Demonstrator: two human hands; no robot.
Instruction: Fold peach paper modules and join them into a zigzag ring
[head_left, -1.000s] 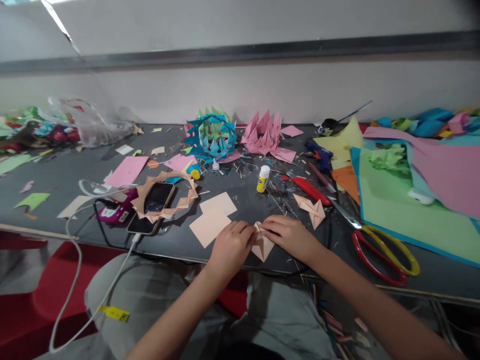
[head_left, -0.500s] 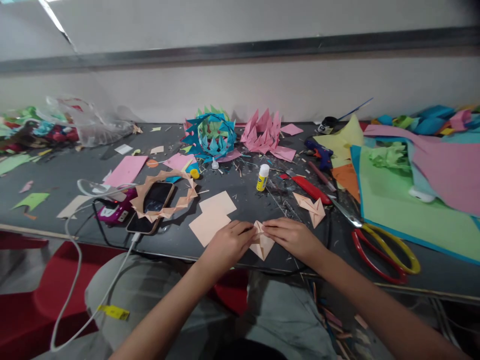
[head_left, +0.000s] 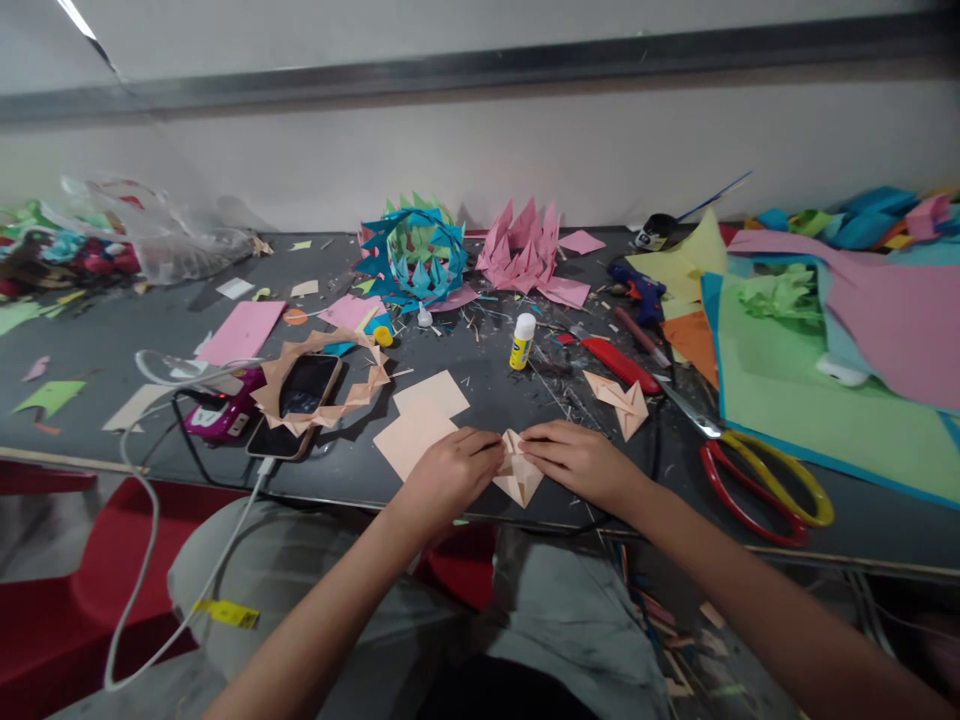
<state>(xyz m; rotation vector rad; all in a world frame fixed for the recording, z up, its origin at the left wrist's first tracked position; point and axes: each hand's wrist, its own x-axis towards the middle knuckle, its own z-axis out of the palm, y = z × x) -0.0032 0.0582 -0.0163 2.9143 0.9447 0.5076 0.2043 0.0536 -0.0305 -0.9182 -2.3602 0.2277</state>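
A peach sheet of folded paper (head_left: pixel 519 480) lies on the dark table near its front edge, its lower tip pointing at me. My left hand (head_left: pixel 457 465) presses its fingertips on the paper's left side, fingers held together. From the other side my right hand (head_left: pixel 581 458) has its fingers on the upper right of the same paper. Peach paper squares (head_left: pixel 424 420) overlap just left of my left hand. Beyond my right hand rests another folded peach piece (head_left: pixel 621 402). A glue stick (head_left: pixel 522 342) with a white cap stands upright behind the paper.
Large scissors (head_left: pixel 750 470) with red and yellow handles lie at right, near green paper (head_left: pixel 810 400). At left, a peach paper ring (head_left: pixel 352 412) lies over phones (head_left: pixel 304 395) beside a purple power adapter (head_left: pixel 225 410). Blue (head_left: pixel 450 255) and pink folded-paper rings (head_left: pixel 525 255) stand behind.
The view has tilted slightly, so the table things sit a little higher in the picture. Both hands stay at the folded paper, with only slight finger movement.
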